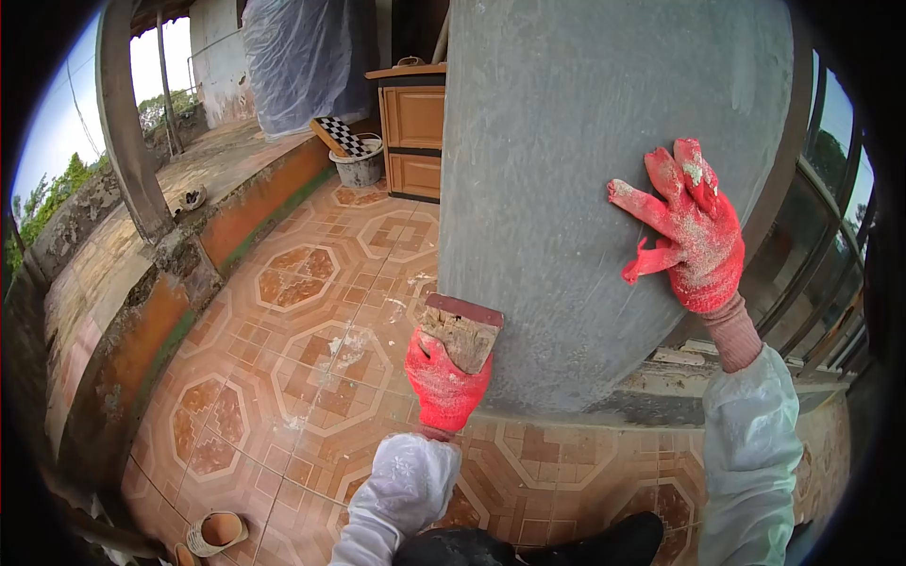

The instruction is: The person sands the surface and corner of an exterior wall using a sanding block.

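A red glove, dusty with pale residue, covers my left hand [447,382], which is wrapped round a worn scraper [462,332] with a dark red edge. The scraper is at the lower left edge of a grey wall [604,189], its edge pointing up; whether it touches the wall is unclear. Higher up and to the right, my right hand [694,226] lies against the wall with its fingers spread. Its red glove is stained, with whitish material on the fingers and a loose red flap near the thumb.
Patterned tiles [222,424] bear white splatters. At the back are a wooden cabinet [413,141], a bucket [360,168] with a checkered board [342,137], and plastic sheeting [297,66]. A low orange ledge [255,203] runs left; windows [802,236] stand right; a sandal [219,531] lies lower left.
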The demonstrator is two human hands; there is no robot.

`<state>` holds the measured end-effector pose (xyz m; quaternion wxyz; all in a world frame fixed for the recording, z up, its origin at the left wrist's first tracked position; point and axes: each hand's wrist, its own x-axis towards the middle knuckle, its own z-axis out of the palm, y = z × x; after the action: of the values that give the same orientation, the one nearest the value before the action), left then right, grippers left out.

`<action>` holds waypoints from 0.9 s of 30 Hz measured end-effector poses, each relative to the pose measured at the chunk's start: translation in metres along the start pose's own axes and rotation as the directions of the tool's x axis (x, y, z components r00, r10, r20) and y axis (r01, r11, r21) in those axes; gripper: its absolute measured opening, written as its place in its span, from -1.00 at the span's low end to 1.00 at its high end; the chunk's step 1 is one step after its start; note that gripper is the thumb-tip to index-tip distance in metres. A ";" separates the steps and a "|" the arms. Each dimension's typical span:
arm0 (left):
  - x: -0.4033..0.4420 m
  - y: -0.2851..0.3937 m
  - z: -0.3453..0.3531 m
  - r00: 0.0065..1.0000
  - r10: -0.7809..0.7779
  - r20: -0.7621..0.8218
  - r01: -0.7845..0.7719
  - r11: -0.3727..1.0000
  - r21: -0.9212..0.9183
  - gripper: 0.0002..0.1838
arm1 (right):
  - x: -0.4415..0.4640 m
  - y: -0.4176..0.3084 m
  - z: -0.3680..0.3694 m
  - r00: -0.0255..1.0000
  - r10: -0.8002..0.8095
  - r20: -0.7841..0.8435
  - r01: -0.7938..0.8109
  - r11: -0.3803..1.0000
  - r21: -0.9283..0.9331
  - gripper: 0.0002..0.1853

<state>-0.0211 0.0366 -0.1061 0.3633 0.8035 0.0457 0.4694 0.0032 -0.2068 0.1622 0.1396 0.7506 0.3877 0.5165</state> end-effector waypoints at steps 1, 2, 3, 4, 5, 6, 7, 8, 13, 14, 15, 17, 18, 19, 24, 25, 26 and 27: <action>0.002 0.002 0.001 1.000 -0.005 -0.002 0.005 1.000 -0.004 -0.01 | -0.001 0.000 -0.001 1.000 -0.006 0.003 0.006 1.000 -0.002 -0.29; 0.008 0.005 0.003 0.995 0.038 -0.095 -0.036 0.999 0.029 0.00 | -0.001 -0.001 -0.001 1.000 -0.016 -0.003 0.016 1.000 0.010 -0.29; 0.023 0.015 0.000 0.979 0.083 -0.185 -0.072 0.995 0.069 0.00 | 0.001 -0.001 -0.001 1.000 -0.026 -0.009 0.026 0.999 0.023 -0.29; 0.046 0.029 -0.004 0.963 0.089 -0.253 -0.064 0.992 0.106 0.00 | 0.002 0.001 0.000 0.999 -0.037 -0.005 0.037 0.999 0.021 -0.29; 0.070 0.043 -0.009 0.945 0.094 -0.314 -0.051 0.989 0.141 0.01 | 0.002 0.003 0.001 0.998 -0.051 -0.024 0.053 0.996 0.066 -0.29; 0.088 0.054 -0.014 0.947 0.081 -0.310 -0.041 0.990 0.132 0.01 | 0.001 0.005 0.001 0.997 -0.061 -0.040 0.065 0.992 0.111 -0.28; 0.105 0.063 -0.018 0.933 0.093 -0.348 -0.047 0.989 0.139 0.01 | 0.000 0.005 0.002 0.997 -0.065 -0.031 0.068 0.992 0.109 -0.28; 0.114 0.067 -0.020 0.915 0.112 -0.387 -0.058 0.987 0.148 0.01 | 0.000 0.003 0.002 0.998 -0.060 -0.022 0.061 0.996 0.062 -0.27; 0.027 0.021 0.009 0.953 0.210 -0.216 -0.190 0.975 0.113 0.05 | -0.001 0.001 0.001 0.998 -0.045 -0.034 0.045 0.999 0.011 -0.26; 0.009 0.010 0.010 0.950 0.219 -0.222 -0.198 0.973 0.114 0.05 | -0.001 0.000 0.000 1.000 -0.018 -0.018 0.019 0.998 0.067 -0.26; 0.000 0.006 0.005 0.971 0.199 -0.130 -0.187 0.978 0.098 0.08 | -0.001 0.000 0.000 1.000 0.008 -0.002 -0.008 0.993 0.121 -0.26; 0.000 0.003 0.011 0.984 0.176 -0.041 -0.172 0.982 0.079 0.12 | -0.002 0.002 0.002 0.999 -0.009 -0.041 0.013 0.996 0.093 -0.27; 0.018 0.017 0.008 0.975 0.147 -0.164 -0.129 0.985 0.113 0.14 | -0.002 0.003 0.003 0.997 -0.029 -0.067 0.034 0.997 0.073 -0.28; 0.041 0.032 0.004 0.951 0.122 -0.285 -0.084 0.987 0.140 0.16 | -0.001 0.004 0.003 0.997 -0.031 -0.067 0.035 0.997 0.069 -0.28; 0.133 0.084 -0.024 0.923 0.053 -0.381 -0.007 0.992 0.122 0.18 | 0.000 0.006 0.003 0.999 -0.037 -0.036 0.039 0.998 0.052 -0.31; 0.126 0.082 -0.022 0.923 0.058 -0.381 -0.011 0.992 0.123 0.18 | 0.000 0.007 0.003 0.999 -0.034 -0.038 0.036 0.998 0.051 -0.31; 0.108 0.076 -0.017 0.936 0.101 -0.338 -0.043 0.983 0.177 0.13 | -0.001 0.007 0.003 0.998 -0.031 -0.058 0.033 0.998 0.046 -0.30; 0.085 0.067 -0.012 0.946 0.144 -0.289 -0.077 0.970 0.231 0.08 | -0.003 0.006 0.004 0.997 -0.025 -0.078 0.028 0.999 0.044 -0.29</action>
<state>-0.0011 0.0292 0.0005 0.2352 0.7577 0.1066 0.5993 0.0085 -0.2126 0.1622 0.1145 0.7279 0.4142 0.5344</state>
